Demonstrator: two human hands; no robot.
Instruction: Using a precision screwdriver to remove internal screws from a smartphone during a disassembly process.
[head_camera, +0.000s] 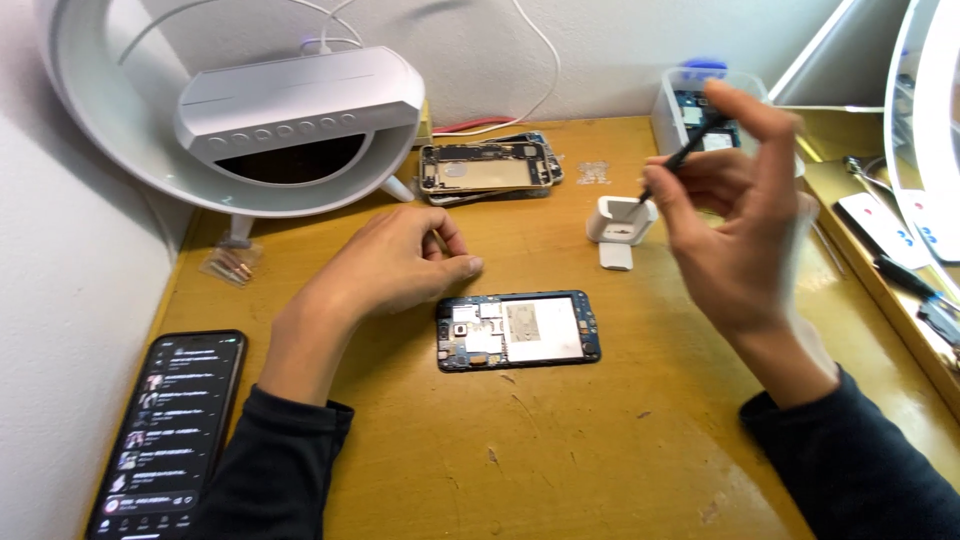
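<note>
An opened phone (518, 331) with its back cover off lies flat on the wooden desk (600, 440), circuit boards exposed. My left hand (395, 262) rests on the desk just left of and above the phone, fingers curled, holding nothing I can see. My right hand (735, 215) is raised above the desk to the right, pinching a thin black tool (680, 160) whose tip points down toward a small white box (621, 221).
A stack of dismantled phone frames (487, 168) lies at the back. A white ring lamp (250, 110) stands back left. A lit smartphone (170, 430) lies front left. A clear tray (700, 105) of parts sits back right, and tools (900, 270) lie on the right shelf.
</note>
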